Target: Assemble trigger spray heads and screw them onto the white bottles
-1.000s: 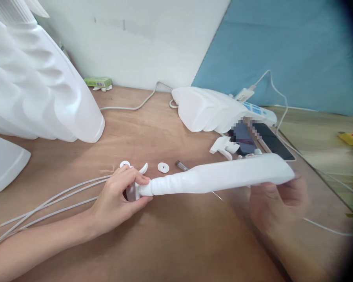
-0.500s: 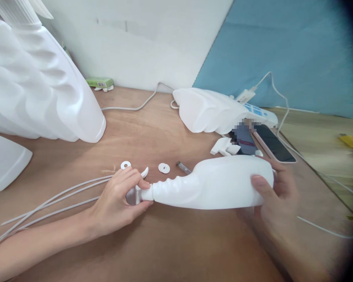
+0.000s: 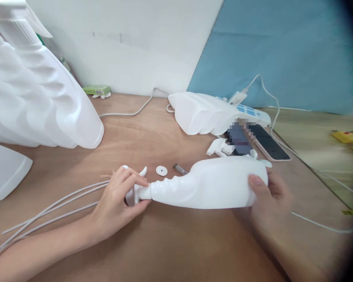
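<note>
A white plastic spray bottle [image 3: 223, 182] lies sideways above the table, its narrow ribbed neck toward the left. My right hand [image 3: 270, 196] grips its wide base, thumb on the near face and fingers behind. At the neck, my left hand [image 3: 120, 196] pinches the collar of a white trigger spray head [image 3: 145, 192] between thumb and fingers. Much of the spray head is hidden in the palm. Just behind lie a small white washer [image 3: 161, 170] and a small grey, clear-ended piece [image 3: 180, 169].
Large white bottles [image 3: 53, 94] stand at the left. Another bottle [image 3: 197, 113] lies near a power strip [image 3: 253, 113] with a cable. Loose spray heads [image 3: 219, 147] and phones [image 3: 270, 143] are at the right. Thin white tubes [image 3: 53, 205] pass beside my left forearm. A green box [image 3: 97, 90] sits by the wall.
The bottle has rolled from its narrow side to its broad side, turned by my right hand at the base. My left hand has kept its pinch at the neck. The view has shifted slightly.
</note>
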